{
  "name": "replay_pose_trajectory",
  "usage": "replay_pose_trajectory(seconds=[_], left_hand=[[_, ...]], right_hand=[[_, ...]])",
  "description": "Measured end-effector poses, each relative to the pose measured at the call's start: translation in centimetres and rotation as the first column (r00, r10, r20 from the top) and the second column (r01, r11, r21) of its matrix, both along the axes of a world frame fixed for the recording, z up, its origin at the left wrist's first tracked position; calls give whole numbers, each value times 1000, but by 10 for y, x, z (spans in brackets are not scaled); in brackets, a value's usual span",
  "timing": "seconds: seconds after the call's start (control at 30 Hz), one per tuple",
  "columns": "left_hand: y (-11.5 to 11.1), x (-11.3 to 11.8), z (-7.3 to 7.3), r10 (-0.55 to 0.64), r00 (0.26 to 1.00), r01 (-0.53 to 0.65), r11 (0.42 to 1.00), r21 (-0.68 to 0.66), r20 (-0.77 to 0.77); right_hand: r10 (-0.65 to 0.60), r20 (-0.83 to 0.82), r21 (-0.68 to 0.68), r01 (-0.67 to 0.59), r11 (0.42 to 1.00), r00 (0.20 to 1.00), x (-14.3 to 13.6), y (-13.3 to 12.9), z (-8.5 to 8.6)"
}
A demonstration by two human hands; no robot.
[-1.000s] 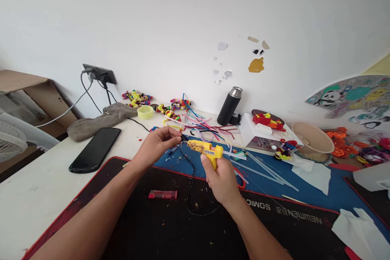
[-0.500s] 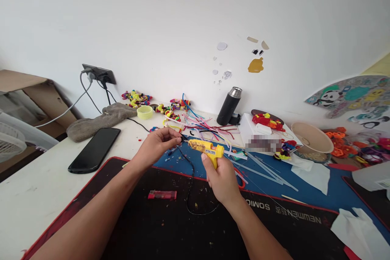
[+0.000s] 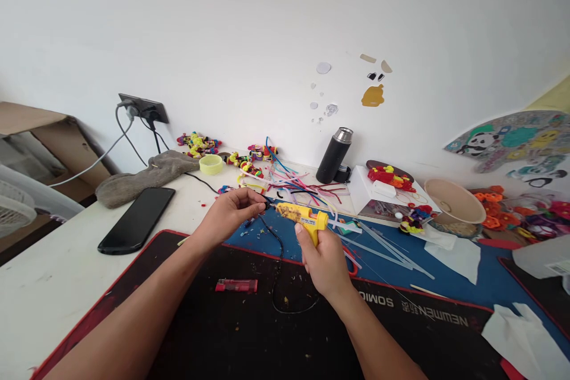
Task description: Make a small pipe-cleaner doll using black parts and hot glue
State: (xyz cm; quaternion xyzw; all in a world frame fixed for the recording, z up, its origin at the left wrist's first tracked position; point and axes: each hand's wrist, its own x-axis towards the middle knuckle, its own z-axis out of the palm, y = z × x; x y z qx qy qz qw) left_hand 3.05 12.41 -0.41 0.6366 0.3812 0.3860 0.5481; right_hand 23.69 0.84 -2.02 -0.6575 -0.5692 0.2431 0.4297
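My right hand (image 3: 324, 258) is wrapped round the handle of a yellow glue gun (image 3: 300, 218), whose nozzle points left. A clear glue stick (image 3: 347, 226) sticks out of the gun's rear. My left hand (image 3: 235, 212) pinches a small black piece (image 3: 268, 204) close to the nozzle tip; its shape is mostly hidden by the fingers. The gun's black cord (image 3: 280, 285) loops down over the dark mat (image 3: 200, 338). A red lighter (image 3: 237, 285) lies on that mat below my left hand.
A black phone (image 3: 138, 219) and grey cloth roll (image 3: 146, 178) lie at left. Behind the hands are pipe cleaners (image 3: 303, 181), small colourful figures (image 3: 198, 143) and a black flask (image 3: 335, 155). Glue sticks (image 3: 383, 249), a white box (image 3: 363, 190) and a beige bowl (image 3: 455, 202) are at right.
The whole view has shifted very slightly. Both hands hold the same things in nearly the same place.
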Motion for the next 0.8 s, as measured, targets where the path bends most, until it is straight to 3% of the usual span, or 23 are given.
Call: replay_pose_trajectory(seconds=[0.8], left_hand=[[-3, 3, 2, -9, 997, 12, 999, 50, -74]], right_hand=[[21, 3, -2, -21, 1000, 1000, -2, -1, 3]])
